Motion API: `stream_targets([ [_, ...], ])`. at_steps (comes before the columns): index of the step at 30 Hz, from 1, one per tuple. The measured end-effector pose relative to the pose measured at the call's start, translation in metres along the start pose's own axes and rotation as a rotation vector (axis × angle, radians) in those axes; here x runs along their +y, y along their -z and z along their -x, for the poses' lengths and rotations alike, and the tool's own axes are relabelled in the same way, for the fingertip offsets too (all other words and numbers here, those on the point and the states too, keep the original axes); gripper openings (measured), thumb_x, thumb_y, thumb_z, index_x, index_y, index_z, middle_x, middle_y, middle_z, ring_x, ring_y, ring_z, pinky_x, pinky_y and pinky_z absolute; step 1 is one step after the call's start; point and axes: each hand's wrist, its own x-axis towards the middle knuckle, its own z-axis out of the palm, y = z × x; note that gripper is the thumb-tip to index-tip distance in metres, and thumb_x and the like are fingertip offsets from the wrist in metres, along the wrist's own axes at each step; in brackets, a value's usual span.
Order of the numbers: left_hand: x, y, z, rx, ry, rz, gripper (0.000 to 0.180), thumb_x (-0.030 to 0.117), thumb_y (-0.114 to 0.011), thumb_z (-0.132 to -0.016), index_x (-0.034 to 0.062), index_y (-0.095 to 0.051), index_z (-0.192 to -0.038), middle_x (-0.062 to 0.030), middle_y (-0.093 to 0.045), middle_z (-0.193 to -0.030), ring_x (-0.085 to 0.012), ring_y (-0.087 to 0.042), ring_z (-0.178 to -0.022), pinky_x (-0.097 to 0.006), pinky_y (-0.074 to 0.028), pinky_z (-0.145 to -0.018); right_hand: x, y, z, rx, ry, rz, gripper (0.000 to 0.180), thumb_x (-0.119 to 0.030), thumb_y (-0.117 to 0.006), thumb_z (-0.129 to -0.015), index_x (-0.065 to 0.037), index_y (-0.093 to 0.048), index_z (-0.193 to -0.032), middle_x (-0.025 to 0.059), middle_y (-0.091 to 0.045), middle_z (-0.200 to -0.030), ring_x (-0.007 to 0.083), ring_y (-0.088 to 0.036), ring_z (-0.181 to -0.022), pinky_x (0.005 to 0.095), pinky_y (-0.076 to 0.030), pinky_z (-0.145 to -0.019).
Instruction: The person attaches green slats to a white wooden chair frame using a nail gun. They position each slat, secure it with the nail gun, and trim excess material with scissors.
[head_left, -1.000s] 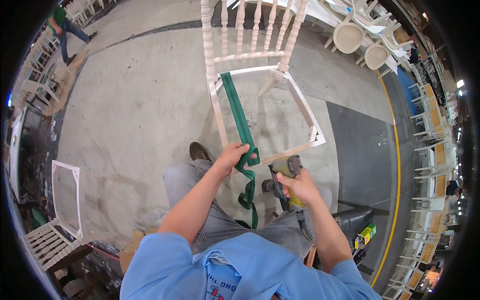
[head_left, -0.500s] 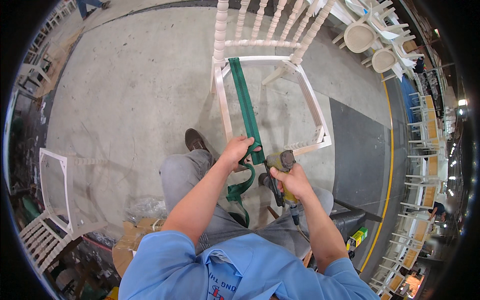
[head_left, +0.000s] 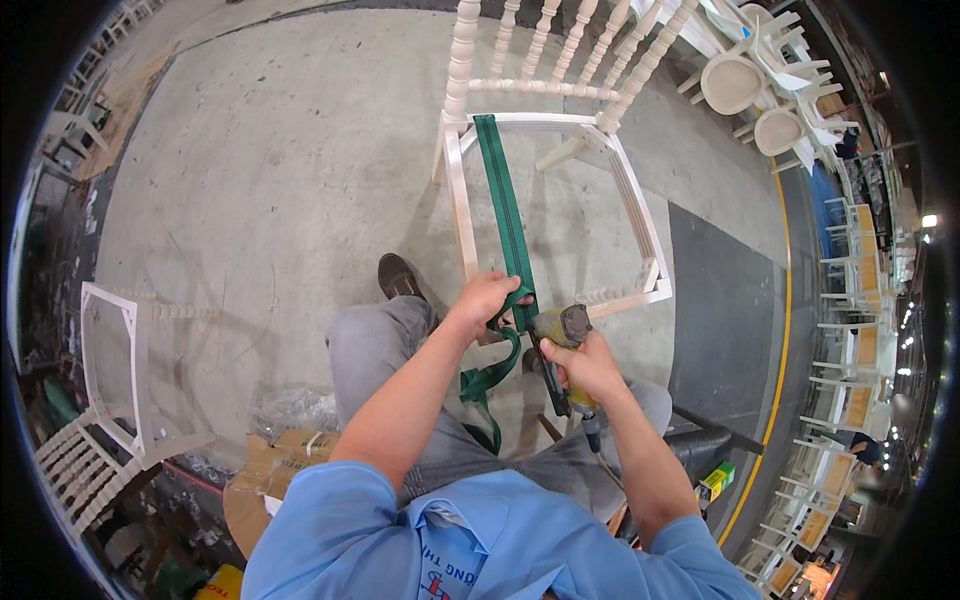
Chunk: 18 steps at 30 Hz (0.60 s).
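At the centre of the frame our left hand (head_left: 487,298) has its fingers curled tight around the green webbing strap (head_left: 505,205), which runs up across the white chair frame (head_left: 640,215). Just right of it, our right hand (head_left: 585,365) wraps closed around the yellow staple gun (head_left: 562,330), its nose at the strap.

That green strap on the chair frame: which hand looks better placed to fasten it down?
Probably the right hand: it grips the staple gun beside the green strap at the white chair frame. The left hand is busy holding the strap.
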Motion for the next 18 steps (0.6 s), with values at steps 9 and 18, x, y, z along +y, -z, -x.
stream_targets([
  [9, 0.0, 0.003, 0.001, -0.04, -0.013, -0.013, 0.028, 0.03, -0.059, -0.108, 0.006, -0.072, -0.114, -0.0046, -0.082, -0.1, -0.0088, -0.058, -0.061, -0.028, -0.038, -0.047, -0.003, -0.008, 0.008, 0.02, 0.016, 0.066, 0.036, -0.03, -0.084, -0.094, 0.002, -0.071, -0.104, 0.0055, -0.068, -0.074, 0.0133, -0.062, -0.056, 0.0311, -0.052, -0.051],
  [18, -0.027, 0.001, 0.03, -0.146, -0.243, -0.679, 0.042, 0.036, -0.069, -0.1, 0.0013, -0.073, -0.124, -0.0101, -0.079, -0.108, -0.0168, -0.068, -0.095, -0.035, -0.054, -0.084, 0.026, 0.134, 0.136, 0.365, 0.295, -0.377, 0.036, -0.025, -0.078, -0.1, 0.0, -0.067, -0.124, 0.005, -0.064, -0.096, 0.0159, -0.063, -0.063, 0.0341, -0.053, -0.056],
])
